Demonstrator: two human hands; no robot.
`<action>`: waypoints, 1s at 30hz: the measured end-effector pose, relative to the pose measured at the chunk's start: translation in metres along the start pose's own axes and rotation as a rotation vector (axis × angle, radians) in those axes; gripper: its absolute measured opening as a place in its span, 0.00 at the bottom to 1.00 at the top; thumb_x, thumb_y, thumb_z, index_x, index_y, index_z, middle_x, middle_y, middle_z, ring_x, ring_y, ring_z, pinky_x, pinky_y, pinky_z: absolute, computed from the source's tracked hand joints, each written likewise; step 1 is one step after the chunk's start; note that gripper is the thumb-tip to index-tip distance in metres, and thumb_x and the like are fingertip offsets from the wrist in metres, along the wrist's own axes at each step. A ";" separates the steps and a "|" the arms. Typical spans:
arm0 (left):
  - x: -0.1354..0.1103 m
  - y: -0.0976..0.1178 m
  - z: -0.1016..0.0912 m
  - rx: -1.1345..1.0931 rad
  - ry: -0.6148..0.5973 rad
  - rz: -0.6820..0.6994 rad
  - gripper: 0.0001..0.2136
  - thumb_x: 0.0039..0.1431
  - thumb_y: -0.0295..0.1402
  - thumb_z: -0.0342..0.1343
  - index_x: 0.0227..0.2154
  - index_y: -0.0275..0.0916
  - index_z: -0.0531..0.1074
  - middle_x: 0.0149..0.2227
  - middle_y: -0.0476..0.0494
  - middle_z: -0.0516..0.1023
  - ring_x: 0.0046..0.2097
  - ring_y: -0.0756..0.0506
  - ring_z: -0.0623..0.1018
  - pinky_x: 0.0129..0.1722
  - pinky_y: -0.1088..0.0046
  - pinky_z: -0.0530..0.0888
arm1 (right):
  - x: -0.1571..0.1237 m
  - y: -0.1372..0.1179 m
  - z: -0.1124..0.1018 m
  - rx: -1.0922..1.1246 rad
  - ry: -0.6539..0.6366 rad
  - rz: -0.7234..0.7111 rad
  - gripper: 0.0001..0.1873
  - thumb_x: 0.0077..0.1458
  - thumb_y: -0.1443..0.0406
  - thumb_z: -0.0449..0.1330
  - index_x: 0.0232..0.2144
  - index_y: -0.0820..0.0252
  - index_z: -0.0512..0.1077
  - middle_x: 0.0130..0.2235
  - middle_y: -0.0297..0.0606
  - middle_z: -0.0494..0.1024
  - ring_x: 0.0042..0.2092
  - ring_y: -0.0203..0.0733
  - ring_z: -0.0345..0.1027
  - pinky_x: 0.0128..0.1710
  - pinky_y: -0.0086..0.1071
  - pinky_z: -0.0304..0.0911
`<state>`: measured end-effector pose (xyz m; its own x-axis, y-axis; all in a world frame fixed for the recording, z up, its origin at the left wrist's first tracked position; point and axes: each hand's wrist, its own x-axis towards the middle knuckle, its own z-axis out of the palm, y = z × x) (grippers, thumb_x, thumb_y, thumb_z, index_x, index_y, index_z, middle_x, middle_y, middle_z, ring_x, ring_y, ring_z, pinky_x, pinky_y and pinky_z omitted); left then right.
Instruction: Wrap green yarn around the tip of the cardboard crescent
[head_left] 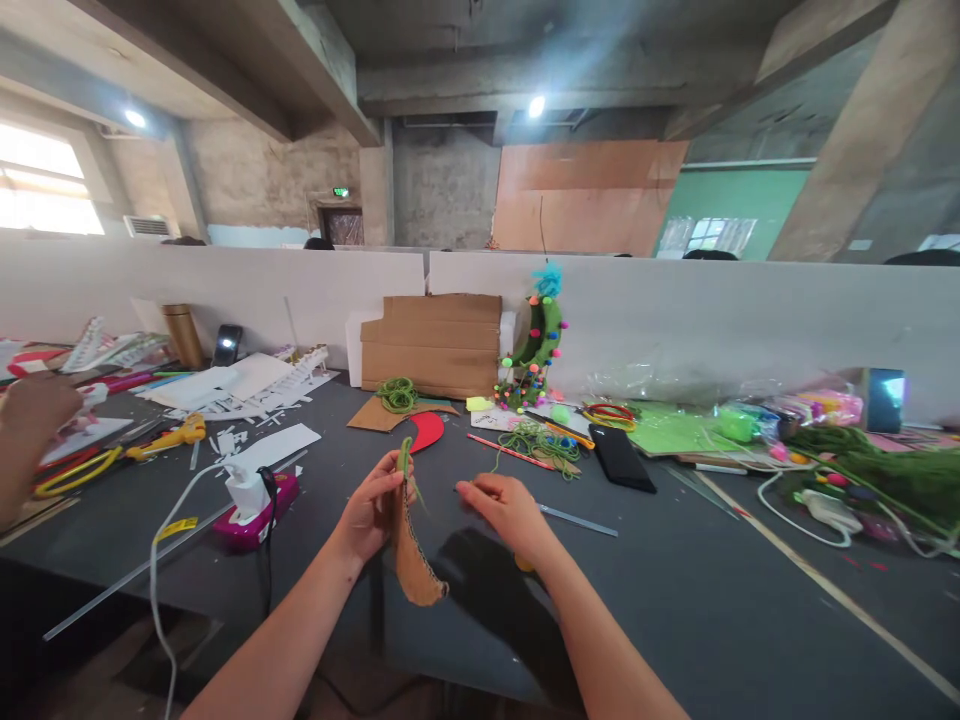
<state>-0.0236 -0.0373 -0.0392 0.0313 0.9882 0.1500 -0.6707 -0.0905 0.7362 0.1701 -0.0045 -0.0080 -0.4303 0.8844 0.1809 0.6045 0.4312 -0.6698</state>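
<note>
My left hand grips a curved brown cardboard piece near its upper end, where green yarn is wrapped around it. The piece hangs down over the table, its corrugated edge showing. To the right of it, my right hand is closed in a pinch; what sits between those fingers is too small to make out. Just beyond the hands lie a red curved piece, a coil of green yarn on cardboard, and a loose yarn tangle.
A decorated green crescent with pompoms stands by the white partition. A black phone lies right of the yarn. At left are a purple power strip, a yellow glue gun and another person's hand.
</note>
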 end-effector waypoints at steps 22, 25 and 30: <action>0.001 -0.007 0.002 -0.031 -0.167 -0.173 0.13 0.40 0.27 0.58 0.33 0.35 0.70 0.28 0.49 0.66 0.21 0.56 0.61 0.21 0.77 0.59 | 0.006 0.016 -0.007 0.637 0.300 0.130 0.12 0.40 0.59 0.56 0.28 0.57 0.62 0.23 0.30 0.65 0.24 0.35 0.61 0.29 0.33 0.64; 0.000 -0.011 0.007 -0.013 -0.205 -0.262 0.12 0.39 0.27 0.58 0.32 0.36 0.70 0.27 0.50 0.67 0.21 0.56 0.61 0.22 0.76 0.60 | 0.000 0.000 0.004 0.794 0.191 0.073 0.12 0.39 0.59 0.59 0.27 0.59 0.66 0.22 0.29 0.66 0.21 0.32 0.58 0.28 0.32 0.65; -0.005 -0.016 0.017 0.018 -0.269 -0.365 0.10 0.42 0.31 0.57 0.31 0.35 0.71 0.27 0.47 0.69 0.23 0.54 0.64 0.24 0.76 0.61 | -0.002 -0.016 0.019 0.888 0.020 0.031 0.13 0.39 0.61 0.62 0.28 0.63 0.72 0.24 0.34 0.73 0.22 0.33 0.62 0.23 0.28 0.61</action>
<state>0.0001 -0.0425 -0.0405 0.4565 0.8887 0.0432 -0.5670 0.2532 0.7838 0.1483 -0.0163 -0.0115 -0.4053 0.9001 0.1600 -0.1304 0.1164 -0.9846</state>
